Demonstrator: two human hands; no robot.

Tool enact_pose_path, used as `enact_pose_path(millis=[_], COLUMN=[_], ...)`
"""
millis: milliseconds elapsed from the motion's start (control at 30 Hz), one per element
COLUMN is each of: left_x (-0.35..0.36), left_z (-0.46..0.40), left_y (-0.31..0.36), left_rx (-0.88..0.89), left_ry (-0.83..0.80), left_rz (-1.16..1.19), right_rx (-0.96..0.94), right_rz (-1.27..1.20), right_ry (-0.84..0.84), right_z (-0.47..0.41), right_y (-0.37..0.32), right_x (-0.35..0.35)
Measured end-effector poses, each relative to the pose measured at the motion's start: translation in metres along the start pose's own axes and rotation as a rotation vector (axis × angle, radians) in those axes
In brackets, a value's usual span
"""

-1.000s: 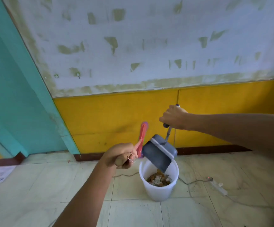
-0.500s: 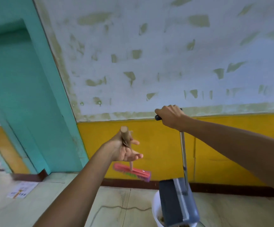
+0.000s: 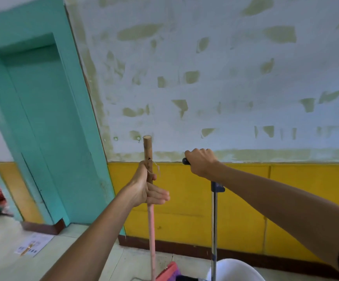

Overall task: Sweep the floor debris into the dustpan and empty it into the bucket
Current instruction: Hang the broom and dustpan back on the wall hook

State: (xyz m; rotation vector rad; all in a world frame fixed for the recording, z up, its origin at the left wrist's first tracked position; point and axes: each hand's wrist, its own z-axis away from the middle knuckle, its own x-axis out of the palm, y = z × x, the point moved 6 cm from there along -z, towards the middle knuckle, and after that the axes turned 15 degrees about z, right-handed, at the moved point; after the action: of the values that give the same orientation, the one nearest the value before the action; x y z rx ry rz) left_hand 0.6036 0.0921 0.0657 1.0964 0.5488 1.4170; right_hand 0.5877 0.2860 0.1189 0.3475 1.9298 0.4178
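The broom (image 3: 152, 220) is stood upright, its wooden top end poking above the left hand (image 3: 144, 189) and a pinkish shaft running down to a red head (image 3: 167, 271) that's barely caught at the bottom edge, just beside the white bucket (image 3: 235, 269). It's judged to be light and stiff, bottom-heavy if anything, so a loose hold near the top is probably fine for carrying, but a lower grip would likely be wanted for real sweeping control. That left hand is only half closed on it: the stick is pinned between thumb and palm while the fingers are splayed out flat, so it could swing or slip pretty easily. The dustpan's metal pole (image 3: 214, 230) is hung straight down over the bucket, with its dark grip (image 3: 186, 161) clenched tight in the right hand (image 3: 202, 165). The pan itself is mostly cut off by the frame, so whether it's been emptied can't be told; it's guessed to be light, thin plastic on a rigid pole. Behind it all, a yellow-and-patchy-white wall (image 3: 225, 98) and a teal door frame (image 3: 79, 118) are seen.
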Motion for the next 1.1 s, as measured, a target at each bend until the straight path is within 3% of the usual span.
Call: enact_pose_path(millis=[67,133,233,333,467,533,667,833,900,1100], left_x=[-0.026,-0.051,-0.066,-0.085,-0.090,-0.078,-0.047,-0.016,-0.003,0.024], left_z=[-0.016,-0.031,-0.037,-0.042,-0.051,-0.056,-0.065,-0.064,-0.068,-0.082], left_y=[0.014,0.037,0.061,0.088,0.127,0.137,0.169,0.212,0.225,0.247], left_rx=[0.033,0.047,0.088,0.274,0.744,0.941,1.203,1.440,1.453,1.541], left_ry=[-0.004,-0.133,-0.277,-0.158,0.019,0.023,0.117,0.225,0.225,0.407], left_rz=[0.008,-0.011,-0.103,-0.456,-0.956,-1.011,-0.784,-0.364,-0.256,-0.302], right_rx=[0.047,0.138,0.247,0.284,0.377,0.434,0.497,0.409,0.421,0.392], right_rz=[-0.033,-0.203,-0.734,-1.218,-1.678,-1.910,-2.210,-2.221,-2.152,-2.186], right_ry=[-0.093,-0.223,-0.535,-0.717,-0.451,-0.284,-0.154,-0.120,-0.104,-0.129], right_z=[-0.017,-0.041,-0.058,-0.074,-0.107,-0.125,-0.167,-0.219,-0.239,-0.283], right_y=[-0.011,-0.020,-0.022,-0.038,-0.051,-0.057,-0.079,-0.079,-0.073,-0.051], right_x=[0.008,0.019,0.029,0.030,0.038,0.041,0.024,-0.007,-0.019,-0.039])
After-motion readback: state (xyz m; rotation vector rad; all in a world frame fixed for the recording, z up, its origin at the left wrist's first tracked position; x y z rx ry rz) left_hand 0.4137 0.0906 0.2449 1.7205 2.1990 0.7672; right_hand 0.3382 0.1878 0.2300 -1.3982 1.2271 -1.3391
